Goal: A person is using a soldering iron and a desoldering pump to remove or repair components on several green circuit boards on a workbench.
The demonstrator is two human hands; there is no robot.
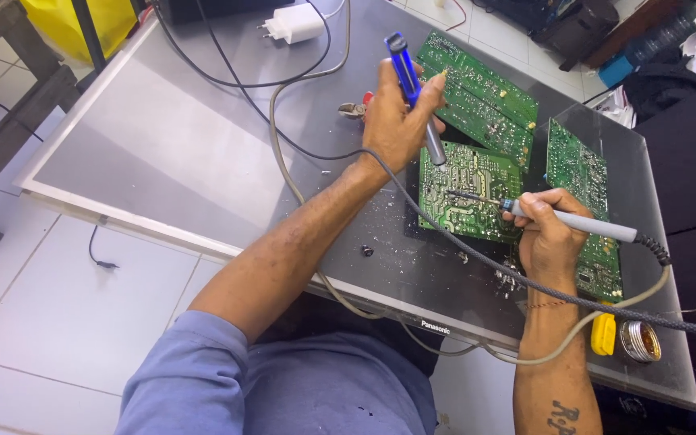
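- The right hand (548, 238) had its fingers (535, 208) wrapped around a grey soldering iron (577, 221), long axis near level, tip pointing left onto the middle green circuit board (469, 189) at frame centre.
- The left hand (396, 121) gripped a blue desoldering pump (411, 84), nozzle slanting down-right toward that board, just above the tip.
- 2 more boards (477, 93) lay on the bench (163, 153) toward the upper right.
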